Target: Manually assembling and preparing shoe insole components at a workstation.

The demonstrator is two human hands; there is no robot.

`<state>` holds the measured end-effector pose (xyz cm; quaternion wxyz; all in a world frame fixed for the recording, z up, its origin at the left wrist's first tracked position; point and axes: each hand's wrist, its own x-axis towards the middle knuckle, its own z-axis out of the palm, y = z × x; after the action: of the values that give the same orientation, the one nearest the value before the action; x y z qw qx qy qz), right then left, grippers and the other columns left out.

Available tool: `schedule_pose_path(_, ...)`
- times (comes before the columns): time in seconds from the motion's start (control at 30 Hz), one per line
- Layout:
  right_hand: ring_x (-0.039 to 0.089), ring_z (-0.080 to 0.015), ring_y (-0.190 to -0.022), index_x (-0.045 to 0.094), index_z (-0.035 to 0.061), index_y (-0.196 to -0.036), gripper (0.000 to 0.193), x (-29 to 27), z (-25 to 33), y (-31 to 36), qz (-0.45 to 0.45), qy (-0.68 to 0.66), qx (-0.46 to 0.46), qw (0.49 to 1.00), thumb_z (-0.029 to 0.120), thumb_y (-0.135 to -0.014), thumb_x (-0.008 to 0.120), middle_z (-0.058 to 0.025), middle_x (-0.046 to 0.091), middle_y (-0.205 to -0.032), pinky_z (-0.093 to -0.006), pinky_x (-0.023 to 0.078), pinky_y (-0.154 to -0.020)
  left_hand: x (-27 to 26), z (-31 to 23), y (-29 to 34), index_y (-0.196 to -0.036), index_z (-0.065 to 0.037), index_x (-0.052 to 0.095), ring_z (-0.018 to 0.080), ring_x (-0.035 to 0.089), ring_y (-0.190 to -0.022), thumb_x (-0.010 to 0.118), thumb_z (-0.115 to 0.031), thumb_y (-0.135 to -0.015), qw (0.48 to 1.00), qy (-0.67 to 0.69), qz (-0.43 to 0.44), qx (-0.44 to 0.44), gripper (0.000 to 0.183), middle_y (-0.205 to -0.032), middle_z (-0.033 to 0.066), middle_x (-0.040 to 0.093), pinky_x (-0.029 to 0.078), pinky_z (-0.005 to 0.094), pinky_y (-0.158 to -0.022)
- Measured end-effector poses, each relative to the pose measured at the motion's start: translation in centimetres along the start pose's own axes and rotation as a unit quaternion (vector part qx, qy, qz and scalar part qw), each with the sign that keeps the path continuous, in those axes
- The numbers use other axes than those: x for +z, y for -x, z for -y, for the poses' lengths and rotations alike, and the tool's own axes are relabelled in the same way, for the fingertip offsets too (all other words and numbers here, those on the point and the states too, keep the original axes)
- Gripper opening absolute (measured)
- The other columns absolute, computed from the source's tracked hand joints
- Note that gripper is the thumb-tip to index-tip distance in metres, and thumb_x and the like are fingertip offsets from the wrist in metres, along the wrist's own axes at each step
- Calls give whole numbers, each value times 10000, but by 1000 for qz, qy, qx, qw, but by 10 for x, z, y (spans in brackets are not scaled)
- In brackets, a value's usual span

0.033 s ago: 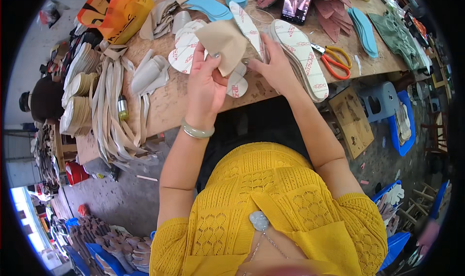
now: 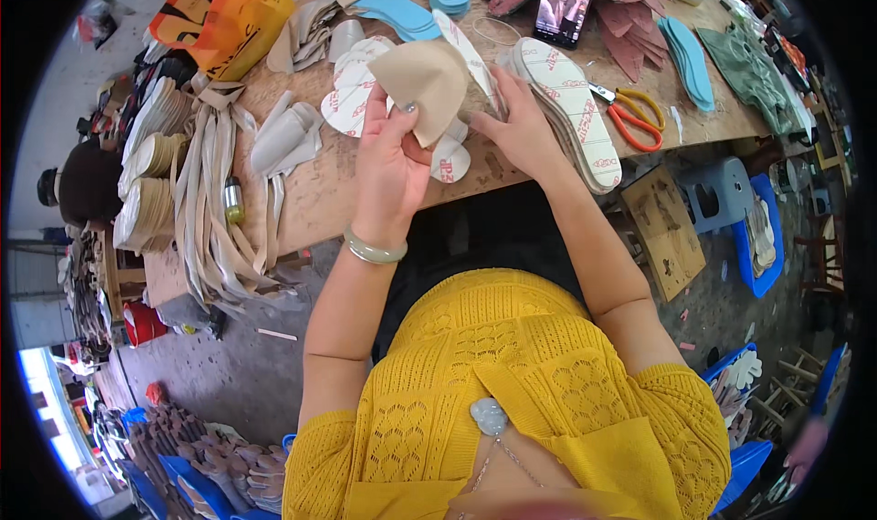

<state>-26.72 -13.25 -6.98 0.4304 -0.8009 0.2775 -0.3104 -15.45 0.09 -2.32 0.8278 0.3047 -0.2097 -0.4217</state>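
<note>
A beige, round-edged sheet piece [image 2: 427, 80] is pinched between the thumb and fingers of my left hand [image 2: 391, 159], raised over the table's front edge. My right hand [image 2: 523, 129] grips a white insole [image 2: 468, 52] with red print, tilted up behind the beige piece. Right beside that hand lies a stack of similar printed insoles [image 2: 568, 91]. White rounded pieces with red print [image 2: 347, 95] rest left of the beige piece, and another [image 2: 449, 160] shows below it. The fingertips behind the beige piece are partly hidden.
Orange-handled scissors [image 2: 637, 123] lie right of the insole stack. Blue insoles [image 2: 397, 10], a phone [image 2: 564, 9] and red-brown pieces [image 2: 630, 27] are farther back. Beige strips [image 2: 206, 200] hang over the table's left front edge, near an orange bag [image 2: 224, 27]. A wooden stool [image 2: 664, 232] stands at right.
The beige piece has turned in my left hand, and its curved edge now faces up and right. The insole in my right hand has tilted and looks narrower.
</note>
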Motion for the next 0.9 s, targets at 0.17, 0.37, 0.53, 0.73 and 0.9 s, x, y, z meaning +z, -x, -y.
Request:
schedule_pose_path(0.17,569,-149,-1005,535,-6,-1249,387,0,34,16,-13,-204,-73,976,120,-891,605,-113,595,-1119,-256,481,-789,6,6,27,-1365,-84,344,227,553,-1167,480,13,-902,999,24,-5,20,492,-1281,97,529,495,368,-948)
schedule_pose_path(0.37,556,-35,-652,626,-17,-1024,169,-20,62,35,48,-310,57,948,102,-904,613,10,625,-770,-180,457,-603,10,15,45,-1427,-26,259,264,446,-1256,502,-11,-891,880,-389,-62,265,589,-1371,169,415,350,411,-1055)
schedule_pose_path(0.53,566,-41,-741,556,8,-1052,228,-23,62,42,54,-386,16,921,97,-869,658,-5,601,-873,-189,469,-623,25,16,52,-1466,18,168,294,318,-1362,484,-198,-977,675,-657,128,310,621,-1485,182,282,306,383,-1077)
schedule_pose_path(0.73,567,-59,-799,516,11,-1125,292,-19,63,47,97,-476,1,874,118,-886,647,-19,587,-950,-210,480,-653,32,28,59,-1490,-20,164,192,380,-1299,347,-213,-1027,918,-358,129,112,534,-1479,111,309,334,310,-1048)
schedule_pose_path(0.9,580,-60,-761,528,13,-1112,255,-16,57,47,107,-528,36,842,117,-903,629,-35,604,-919,-201,499,-637,27,35,60,-1490,-21,171,165,411,-1254,355,-231,-1029,920,-356,118,114,538,-1459,88,340,356,288,-1015)
